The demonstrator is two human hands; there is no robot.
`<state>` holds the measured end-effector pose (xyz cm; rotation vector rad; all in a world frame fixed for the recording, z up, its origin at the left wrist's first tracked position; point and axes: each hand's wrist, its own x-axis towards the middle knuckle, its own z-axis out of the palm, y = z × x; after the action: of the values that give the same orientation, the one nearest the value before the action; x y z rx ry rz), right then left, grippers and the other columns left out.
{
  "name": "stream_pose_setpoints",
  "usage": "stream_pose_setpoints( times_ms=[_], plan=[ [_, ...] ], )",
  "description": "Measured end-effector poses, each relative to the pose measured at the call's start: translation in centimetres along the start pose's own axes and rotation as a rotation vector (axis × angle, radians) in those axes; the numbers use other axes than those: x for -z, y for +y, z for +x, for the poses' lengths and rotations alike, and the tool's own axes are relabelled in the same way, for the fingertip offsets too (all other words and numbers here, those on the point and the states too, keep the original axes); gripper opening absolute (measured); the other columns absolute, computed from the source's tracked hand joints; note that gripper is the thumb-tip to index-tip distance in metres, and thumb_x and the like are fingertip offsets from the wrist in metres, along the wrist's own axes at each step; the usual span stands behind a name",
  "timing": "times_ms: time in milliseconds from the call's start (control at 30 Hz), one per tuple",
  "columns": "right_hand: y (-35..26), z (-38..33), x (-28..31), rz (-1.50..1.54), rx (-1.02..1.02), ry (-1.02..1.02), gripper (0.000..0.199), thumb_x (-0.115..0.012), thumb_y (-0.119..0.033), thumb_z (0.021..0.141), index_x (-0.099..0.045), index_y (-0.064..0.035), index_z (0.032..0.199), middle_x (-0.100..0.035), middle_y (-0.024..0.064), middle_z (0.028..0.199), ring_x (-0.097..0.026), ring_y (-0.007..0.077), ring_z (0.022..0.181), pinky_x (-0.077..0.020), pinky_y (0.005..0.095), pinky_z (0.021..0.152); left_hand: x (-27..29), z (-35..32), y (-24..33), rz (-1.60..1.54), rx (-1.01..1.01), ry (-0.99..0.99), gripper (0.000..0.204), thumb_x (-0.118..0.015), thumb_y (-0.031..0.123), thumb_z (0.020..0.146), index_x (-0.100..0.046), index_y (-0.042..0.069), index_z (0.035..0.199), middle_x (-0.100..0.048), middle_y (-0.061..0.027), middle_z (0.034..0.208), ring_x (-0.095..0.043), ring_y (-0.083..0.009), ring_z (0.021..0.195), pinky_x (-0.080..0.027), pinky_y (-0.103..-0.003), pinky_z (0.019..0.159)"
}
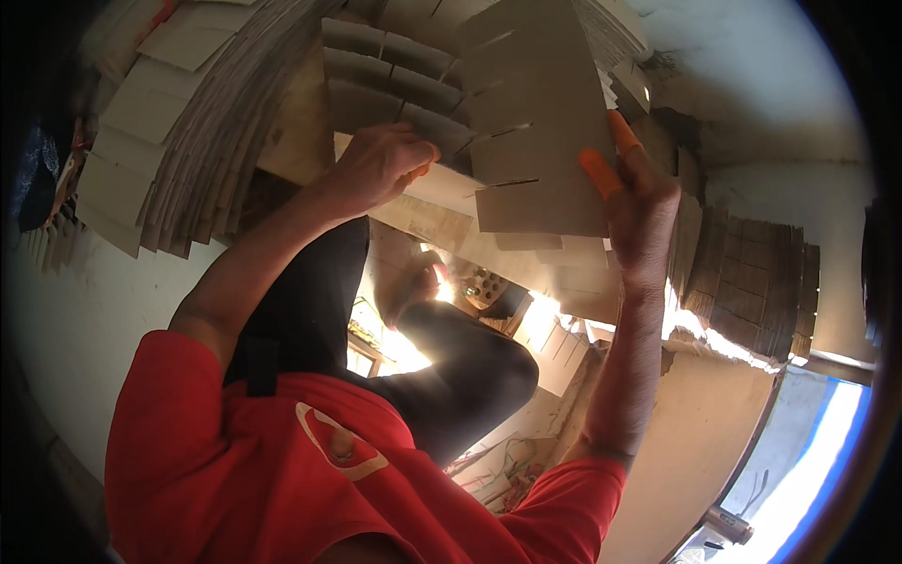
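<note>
My right hand (pixel 641 193) grips the right edge of a large slotted cardboard sheet (pixel 545 113), its thumb lying over the face. Orange finger covers show on the thumb and one finger. My left hand (pixel 381 164) is closed, fingers curled in, with an orange cover at the fingertips. What those fingers hold, if anything, is hidden. Just beyond the left hand stand several cardboard strips (pixel 376 97) in rows, crossed by other pieces like a box divider. The large sheet stands against their right side, its slots pointing left.
A thick fanned stack of cardboard sheets (pixel 211 122) rises at the left. More slotted cardboard (pixel 747 282) is stacked at the right, beside a pale wall (pixel 780 113). A wooden board (pixel 451 226) lies under the work, above my bent legs (pixel 451 367). Bright light glares from below.
</note>
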<state>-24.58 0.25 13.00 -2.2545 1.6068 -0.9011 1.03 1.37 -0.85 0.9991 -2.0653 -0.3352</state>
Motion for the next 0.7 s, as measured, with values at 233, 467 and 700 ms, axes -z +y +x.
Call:
stream_pose_setpoints(
  times_ms=[233,467,700],
  plan=[
    [-0.2,1.3,-1.3,0.166,0.032,-0.095,0.045,-0.069,-0.002,0.081,-0.059,-0.0056,0.125,-0.049,-0.0066,0.068,-0.043,0.0045,0.062,-0.04,0.0182,0.059,-0.1,0.1,-0.1,-0.026,0.008,0.012,0.016,-0.067,-0.005,0.07,-0.064,0.001,0.085,-0.064,-0.0073,0.073,-0.06,-0.0226,0.069,-0.049,-0.033,0.058],
    [0.6,1.2,-4.9,0.091,0.017,-0.301,0.053,-0.066,0.001,0.078,-0.05,-0.0007,0.129,-0.062,0.0136,0.081,-0.058,0.016,0.068,-0.0478,0.0251,0.066,-0.3,0.2,-0.4,-0.013,0.025,0.011,0.016,-0.067,-0.005,0.071,-0.064,0.002,0.085,-0.064,-0.0075,0.072,-0.06,-0.023,0.07,-0.049,-0.034,0.06],
    [0.1,0.6,-5.5,-0.129,0.213,-0.523,0.085,-0.07,-0.003,0.072,-0.022,0.0009,0.142,-0.058,0.023,0.108,-0.063,0.0352,0.09,-0.051,0.0442,0.074,-0.6,0.5,-0.8,0.015,0.046,0.038,0.015,-0.067,-0.004,0.072,-0.064,0.001,0.085,-0.062,-0.0079,0.071,-0.059,-0.0234,0.068,-0.048,-0.034,0.058]
  ],
)
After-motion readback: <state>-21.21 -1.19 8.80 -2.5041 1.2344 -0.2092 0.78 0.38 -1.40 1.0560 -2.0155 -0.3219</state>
